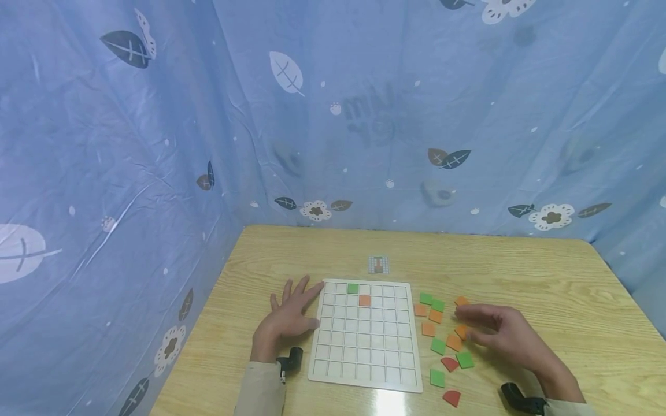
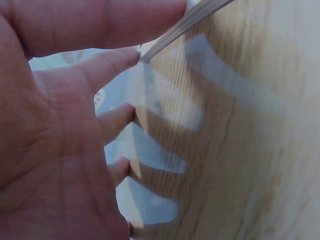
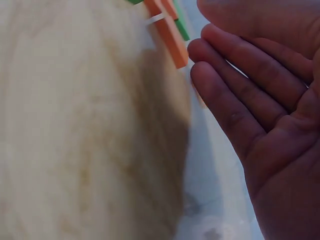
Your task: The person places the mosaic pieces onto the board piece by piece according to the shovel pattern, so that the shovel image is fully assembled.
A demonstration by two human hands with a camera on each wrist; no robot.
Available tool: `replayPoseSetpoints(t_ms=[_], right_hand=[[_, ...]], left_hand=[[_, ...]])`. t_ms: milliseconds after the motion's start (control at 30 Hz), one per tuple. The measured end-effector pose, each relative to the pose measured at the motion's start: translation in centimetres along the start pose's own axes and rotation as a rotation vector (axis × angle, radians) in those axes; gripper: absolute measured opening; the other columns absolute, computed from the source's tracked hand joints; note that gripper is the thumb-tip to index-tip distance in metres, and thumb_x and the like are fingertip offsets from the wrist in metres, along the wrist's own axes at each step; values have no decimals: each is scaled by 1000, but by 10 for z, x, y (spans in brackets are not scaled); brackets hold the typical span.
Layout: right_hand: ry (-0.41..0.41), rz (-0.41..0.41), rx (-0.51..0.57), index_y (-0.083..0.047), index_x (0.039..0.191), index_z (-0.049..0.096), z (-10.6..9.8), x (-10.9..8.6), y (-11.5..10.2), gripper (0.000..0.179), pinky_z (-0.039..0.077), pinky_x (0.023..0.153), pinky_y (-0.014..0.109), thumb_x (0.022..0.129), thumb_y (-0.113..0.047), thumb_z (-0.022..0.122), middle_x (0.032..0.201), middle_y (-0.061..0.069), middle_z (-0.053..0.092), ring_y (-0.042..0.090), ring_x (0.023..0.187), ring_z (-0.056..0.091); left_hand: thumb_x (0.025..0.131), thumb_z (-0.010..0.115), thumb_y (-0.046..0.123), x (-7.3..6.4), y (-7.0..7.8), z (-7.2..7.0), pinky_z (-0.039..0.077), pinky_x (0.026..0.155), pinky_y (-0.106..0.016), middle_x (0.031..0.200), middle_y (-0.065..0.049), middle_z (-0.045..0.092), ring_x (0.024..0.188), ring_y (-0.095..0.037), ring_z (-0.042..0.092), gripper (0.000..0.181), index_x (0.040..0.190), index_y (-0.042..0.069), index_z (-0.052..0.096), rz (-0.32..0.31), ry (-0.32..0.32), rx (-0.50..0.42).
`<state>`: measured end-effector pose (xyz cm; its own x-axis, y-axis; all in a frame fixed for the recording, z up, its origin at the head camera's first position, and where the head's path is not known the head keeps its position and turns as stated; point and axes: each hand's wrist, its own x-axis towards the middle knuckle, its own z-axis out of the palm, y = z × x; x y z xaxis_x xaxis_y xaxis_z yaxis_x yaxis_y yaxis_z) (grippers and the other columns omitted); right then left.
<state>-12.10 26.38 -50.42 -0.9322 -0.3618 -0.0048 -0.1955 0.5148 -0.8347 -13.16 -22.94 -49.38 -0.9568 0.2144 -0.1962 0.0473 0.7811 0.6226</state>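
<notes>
A white gridded board (image 1: 364, 341) lies flat on the table; a green square tile (image 1: 353, 288) sits in its top row and an orange square tile (image 1: 365, 300) one row below, to the right. With fingers spread, my left hand (image 1: 291, 315) rests at the board's left edge, thumb and index finger touching it. My right hand (image 1: 507, 338) hovers at the loose tiles, fingers extended and nothing held. Closest to its thumb is an orange tile (image 1: 461, 331); another orange tile (image 1: 461, 301) lies by its fingertips. In the right wrist view, orange tiles (image 3: 172, 42) appear beyond the fingers.
Right of the board lie loose green tiles (image 1: 438, 346), orange tiles (image 1: 428, 329) and two red quarter-round pieces (image 1: 451, 397). Behind the board is a small pattern card (image 1: 378, 264). A blue patterned curtain (image 1: 364, 144) hangs behind and left of the wooden table (image 1: 291, 248).
</notes>
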Motion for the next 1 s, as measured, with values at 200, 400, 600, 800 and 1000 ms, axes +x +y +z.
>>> replayPoseSetpoints(t_ms=[200,400,600,800,1000], right_hand=[[20,-16,-37,-14,132,78,2,-3,3,39,56,93,10,94,-18,86,124,1,83,-5,114,73],[56,-47,-65,-14,128,80,4,-8,2,36,57,90,10,93,-15,87,120,1,84,-5,110,74],[104,-52,-101,-17,124,81,7,-13,5,35,57,89,10,90,-13,89,120,1,84,-6,109,74],[134,-84,-104,-17,124,81,10,-15,8,40,58,86,10,87,-5,89,122,6,82,-7,107,74],[164,-92,-149,-20,121,82,11,-15,9,41,56,87,8,85,0,88,120,1,83,-8,107,73]], left_hand=[[82,73,19,0,0,0,-14,122,-87,184,-16,15,168,-54,-6,94,171,27,42,-1,-12,8],[80,74,18,0,-1,-1,-13,121,-88,184,-17,16,168,-55,-5,96,170,26,42,8,-4,4],[82,75,18,0,0,-1,-13,122,-88,184,-17,16,168,-55,-5,95,170,27,42,5,-7,9],[83,76,19,0,-1,0,-13,122,-87,184,-17,16,168,-55,-5,94,170,27,42,-2,-10,9],[82,76,19,0,1,-2,-12,121,-88,183,-19,18,167,-57,-3,94,170,25,43,10,-3,10]])
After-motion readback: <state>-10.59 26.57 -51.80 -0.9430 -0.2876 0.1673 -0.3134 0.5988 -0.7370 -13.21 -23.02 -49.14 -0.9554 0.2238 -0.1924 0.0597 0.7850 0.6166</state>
